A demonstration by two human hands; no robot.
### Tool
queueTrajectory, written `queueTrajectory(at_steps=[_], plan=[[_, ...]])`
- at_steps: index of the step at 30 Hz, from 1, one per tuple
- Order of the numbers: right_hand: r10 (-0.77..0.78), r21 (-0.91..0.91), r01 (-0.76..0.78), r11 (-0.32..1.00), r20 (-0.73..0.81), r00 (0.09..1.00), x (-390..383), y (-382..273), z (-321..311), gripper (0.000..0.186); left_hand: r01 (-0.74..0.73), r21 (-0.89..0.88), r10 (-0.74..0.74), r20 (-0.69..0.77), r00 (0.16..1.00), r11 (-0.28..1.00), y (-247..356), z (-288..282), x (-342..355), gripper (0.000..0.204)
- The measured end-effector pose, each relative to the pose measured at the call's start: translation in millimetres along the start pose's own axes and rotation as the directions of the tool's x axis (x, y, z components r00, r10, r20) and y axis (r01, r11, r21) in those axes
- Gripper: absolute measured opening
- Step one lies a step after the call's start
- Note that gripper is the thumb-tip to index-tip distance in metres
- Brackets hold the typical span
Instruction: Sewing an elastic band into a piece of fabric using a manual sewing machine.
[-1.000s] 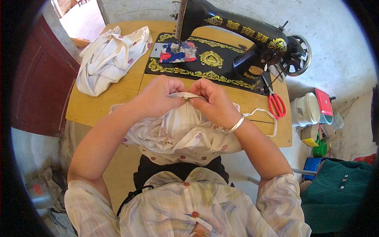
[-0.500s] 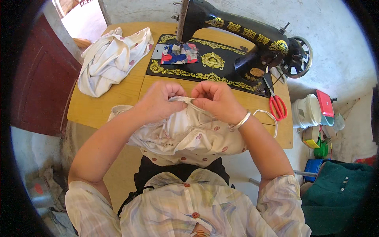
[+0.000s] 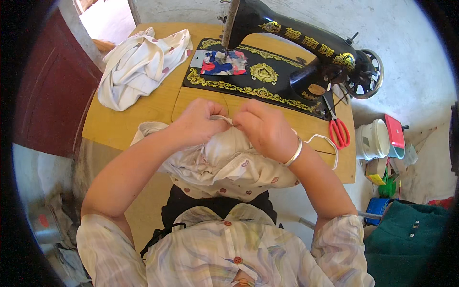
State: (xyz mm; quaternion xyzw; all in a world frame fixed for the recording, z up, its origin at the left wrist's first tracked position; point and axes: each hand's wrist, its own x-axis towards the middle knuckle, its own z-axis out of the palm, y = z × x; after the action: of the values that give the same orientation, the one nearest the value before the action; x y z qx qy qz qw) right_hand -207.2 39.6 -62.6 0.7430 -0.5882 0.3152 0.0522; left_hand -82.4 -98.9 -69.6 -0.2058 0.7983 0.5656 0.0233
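Note:
A cream garment [image 3: 229,162] with small reddish-brown printed motifs hangs bunched over the near edge of the table, above my lap. My left hand [image 3: 203,122] pinches its top edge, fingers closed. Close beside it, my right hand [image 3: 267,128], with a silver bangle at the wrist, is closed on the same edge; its fingertips are partly hidden. A white cord [image 3: 325,139] lies to the right of the garment. Beyond my hands stands a black sewing machine [image 3: 306,38] with gold ornament, and a patterned cloth scrap [image 3: 224,63] lies under its needle.
Another cream cloth [image 3: 143,67] lies crumpled on the left of the wooden table [image 3: 112,131]. Red-handled scissors [image 3: 339,133] rest at the right edge. A white bucket [image 3: 373,138], a red box [image 3: 394,130] and a dark green cloth [image 3: 406,239] are off to the right.
My right hand has turned over, its back now showing more, and its fingers press down at the garment edge. My left hand keeps its pinch. The whole view has shifted slightly.

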Motion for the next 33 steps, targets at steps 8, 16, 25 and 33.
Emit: queueTrajectory(at_steps=[8, 16, 25, 33], plan=[[-0.126, -0.098, 0.131, 0.987, 0.05, 0.991, -11, -5, -1, 0.017, 0.157, -0.426, -0.099, 0.157, 0.983, 0.891, -10, 1, -1, 0.021], [-0.189, -0.116, 0.194, 0.974, 0.053, 0.981, -13, -8, -5, 0.017, 0.308, -0.646, -0.115, 0.324, 0.939, 0.698, -12, -4, -1, 0.031], [-0.223, -0.183, 0.231, 0.956, 0.066, 0.973, -16, -9, -3, 0.016, 0.084, -0.473, -0.014, 0.15, 0.989, 0.877, -10, 2, -5, 0.013], [0.137, 0.242, -0.102, 0.965, -0.134, 0.981, -9, -5, -16, 0.012, -0.073, -0.064, 0.076, 0.038, 0.996, 0.995, -2, 1, -8, 0.01]])
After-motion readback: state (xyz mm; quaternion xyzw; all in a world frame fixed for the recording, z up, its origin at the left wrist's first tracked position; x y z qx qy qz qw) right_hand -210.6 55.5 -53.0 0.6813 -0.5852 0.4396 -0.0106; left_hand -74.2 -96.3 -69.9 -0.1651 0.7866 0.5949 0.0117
